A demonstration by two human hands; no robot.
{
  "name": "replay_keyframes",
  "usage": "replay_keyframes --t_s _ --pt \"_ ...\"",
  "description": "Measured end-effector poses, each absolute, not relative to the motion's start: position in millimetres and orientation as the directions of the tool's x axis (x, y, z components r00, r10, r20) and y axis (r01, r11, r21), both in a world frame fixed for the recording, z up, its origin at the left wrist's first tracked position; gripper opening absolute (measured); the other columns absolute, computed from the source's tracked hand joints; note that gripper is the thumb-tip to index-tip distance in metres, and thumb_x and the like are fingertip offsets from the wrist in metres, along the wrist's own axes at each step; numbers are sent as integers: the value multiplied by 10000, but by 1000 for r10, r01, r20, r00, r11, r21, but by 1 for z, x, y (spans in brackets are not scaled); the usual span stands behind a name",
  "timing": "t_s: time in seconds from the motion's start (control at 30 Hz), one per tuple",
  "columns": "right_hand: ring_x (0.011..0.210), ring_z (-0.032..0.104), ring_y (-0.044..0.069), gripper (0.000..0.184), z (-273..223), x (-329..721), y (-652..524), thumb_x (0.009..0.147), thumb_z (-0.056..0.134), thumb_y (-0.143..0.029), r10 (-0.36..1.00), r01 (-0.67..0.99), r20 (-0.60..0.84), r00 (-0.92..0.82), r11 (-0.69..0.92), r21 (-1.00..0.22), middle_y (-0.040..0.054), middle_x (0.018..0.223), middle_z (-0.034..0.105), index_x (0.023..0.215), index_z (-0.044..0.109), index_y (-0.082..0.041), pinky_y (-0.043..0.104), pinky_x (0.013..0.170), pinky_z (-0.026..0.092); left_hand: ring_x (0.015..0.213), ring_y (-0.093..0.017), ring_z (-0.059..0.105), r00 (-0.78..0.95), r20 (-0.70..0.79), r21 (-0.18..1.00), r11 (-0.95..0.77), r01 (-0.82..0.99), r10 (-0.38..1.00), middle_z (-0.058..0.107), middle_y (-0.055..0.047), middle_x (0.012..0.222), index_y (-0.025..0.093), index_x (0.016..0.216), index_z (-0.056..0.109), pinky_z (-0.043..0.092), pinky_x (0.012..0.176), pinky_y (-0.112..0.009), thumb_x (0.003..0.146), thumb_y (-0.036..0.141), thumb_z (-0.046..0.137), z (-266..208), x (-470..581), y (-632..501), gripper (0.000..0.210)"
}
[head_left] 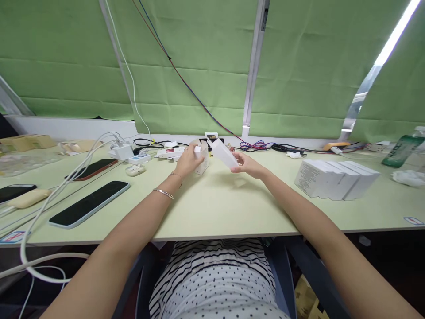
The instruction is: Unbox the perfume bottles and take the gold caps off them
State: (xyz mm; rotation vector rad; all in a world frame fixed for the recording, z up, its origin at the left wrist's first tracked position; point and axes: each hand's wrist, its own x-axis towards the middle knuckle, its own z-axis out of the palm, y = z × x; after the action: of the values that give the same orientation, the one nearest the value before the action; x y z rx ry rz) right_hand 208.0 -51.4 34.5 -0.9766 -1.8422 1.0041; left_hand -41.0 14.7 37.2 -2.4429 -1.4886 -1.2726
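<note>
My left hand [190, 159] is closed around a small whitish box [203, 165] that stands on the table; part of it is hidden behind my fingers. Just to the right, my right hand [246, 165] grips a flat white box [224, 153] by its right end, tilted and held slightly above the tabletop. The two boxes are close together near the middle of the table. A small dark item [216, 142] lies behind them, too far off to name.
On the right stands a row of several white boxes [337, 179]. A green bottle [403, 148] leans farther right. Phones [90, 204] and white cables [53, 195] lie at left. Bundled wires [255, 145] run along the back edge beneath green blinds [199, 66].
</note>
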Motion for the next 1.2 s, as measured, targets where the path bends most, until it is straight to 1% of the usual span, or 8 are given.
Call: replay_keyframes --t_s 0.2,0.3,0.43,0.6,0.73,0.83,1.0,1.2 --pt "1159 454 231 778 36 186 -59 562 710 -501 841 82 448 -304 492 -867 68 1289 453 1212 382 -226 339 915 433 726 -174 543 392 631 346 -695 630 669 513 -50 946 193 1022 355 430 611 -293 696 351 591 34 -17 -8 432" --pt "1171 446 237 846 36 177 -61 543 724 -504 833 51 521 -185 538 -842 98 1273 458 1234 339 -204 342 943 414 709 -155 529 453 643 336 -759 558 618 491 -46 938 191 975 349 414 590 -278 722 357 568 30 -2 -22 373" --pt "1205 410 222 949 34 173 -61 546 699 -538 838 128 545 11 540 -832 139 1321 384 1285 226 -177 329 973 388 707 -158 522 489 642 329 -788 520 590 482 -39 914 192 943 354 402 589 -283 728 354 558 27 10 -34 337" --pt "1239 358 214 920 29 175 -57 605 664 -503 818 271 569 83 531 -803 123 1368 309 1306 149 -205 351 1023 325 668 -142 508 508 638 324 -800 504 579 487 -26 889 198 965 353 391 576 -274 729 343 560 24 16 -43 345" --pt "1238 349 216 868 25 177 -55 644 629 -486 822 326 565 71 516 -792 120 1358 318 1296 123 -216 368 1017 317 588 -108 471 501 647 360 -810 463 574 465 15 794 213 918 336 375 541 -250 723 331 568 21 22 -48 326" --pt "1228 358 213 852 25 177 -57 612 651 -484 835 312 545 78 499 -809 125 1338 334 1255 165 -210 345 998 337 562 -101 459 484 652 389 -805 448 584 458 23 774 218 922 310 368 520 -243 722 327 570 20 25 -51 345" --pt "1229 350 216 828 29 178 -59 585 665 -509 894 322 445 56 405 -856 127 1316 347 1204 207 -205 339 994 334 530 -77 445 460 655 416 -795 441 599 470 2 845 202 957 304 378 529 -244 714 326 583 19 25 -52 390" --pt "1260 283 250 786 34 181 -60 632 570 -576 926 498 377 -33 343 -797 116 1320 287 1207 155 -235 406 1010 312 645 -113 513 452 662 419 -796 437 598 479 -25 931 210 951 304 402 569 -250 724 323 579 18 24 -48 374"
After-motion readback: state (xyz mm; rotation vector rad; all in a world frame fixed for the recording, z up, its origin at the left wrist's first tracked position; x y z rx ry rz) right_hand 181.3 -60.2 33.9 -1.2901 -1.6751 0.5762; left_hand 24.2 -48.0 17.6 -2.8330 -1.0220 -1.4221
